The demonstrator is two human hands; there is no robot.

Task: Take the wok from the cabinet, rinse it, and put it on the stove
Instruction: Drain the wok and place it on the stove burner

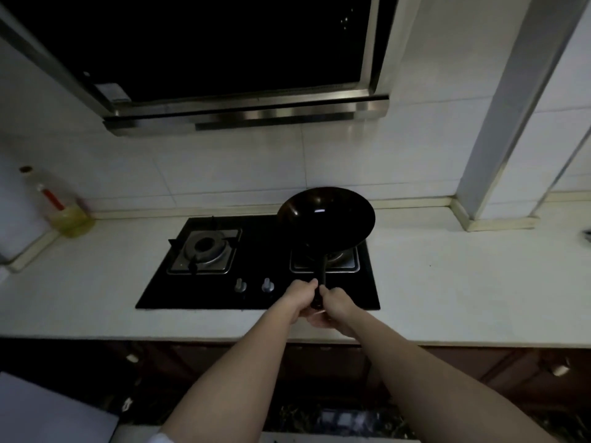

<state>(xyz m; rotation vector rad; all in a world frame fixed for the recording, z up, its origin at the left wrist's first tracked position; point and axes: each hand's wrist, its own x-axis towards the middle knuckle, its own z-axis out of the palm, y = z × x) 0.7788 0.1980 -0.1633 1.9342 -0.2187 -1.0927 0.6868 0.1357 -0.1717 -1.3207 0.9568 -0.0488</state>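
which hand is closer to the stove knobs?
Left. The left hand grips the wok handle right beside the two knobs, just right of them. The right hand holds the handle's other side, farther right.

1. We reach both bare forearms up from the bottom of the frame, and they converge toward the centre, slightly below the middle.
2. Our left hand (299, 298) sits just left of centre, fingers curled closed around the wok handle (319, 282), knuckles facing up and away.
3. Our right hand (335, 303) is just to its right and slightly lower, also wrapped closed on the same handle (the two hands touch or nearly touch; we cannot tell which).
4. Our left forearm rises from the lower centre-left; our right forearm runs in from the lower right corner, both nearly straight.
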